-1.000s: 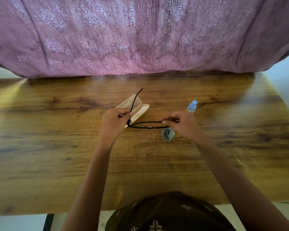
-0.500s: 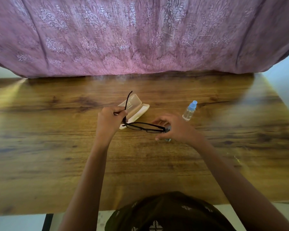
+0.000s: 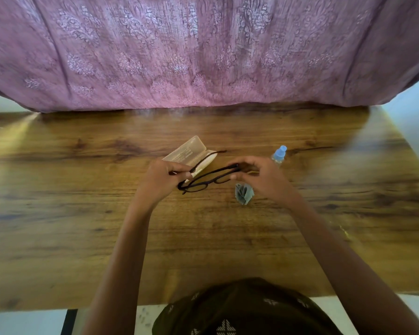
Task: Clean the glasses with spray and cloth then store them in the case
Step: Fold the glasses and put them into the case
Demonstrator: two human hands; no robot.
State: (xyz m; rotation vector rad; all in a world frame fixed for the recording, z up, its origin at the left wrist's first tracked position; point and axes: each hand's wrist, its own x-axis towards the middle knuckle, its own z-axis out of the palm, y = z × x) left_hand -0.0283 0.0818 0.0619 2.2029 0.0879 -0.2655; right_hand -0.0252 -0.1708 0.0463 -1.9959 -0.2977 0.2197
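- Head view: your left hand (image 3: 162, 181) pinches one end of the glasses (image 3: 203, 181) and your right hand (image 3: 260, 176) pinches the other, with the frame raised over the table (image 3: 82, 213), just in front of the open case (image 3: 188, 152)
- The cloth (image 3: 244, 193) lies on the table by your right hand, with the spray bottle (image 3: 279, 154) just beyond; I'd grip the frame only, fingertips off the lenses, and move the temples gently

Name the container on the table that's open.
The clear glasses case, lid swung back, behind the left hand. The spray bottle near the right hand has its blue cap on.
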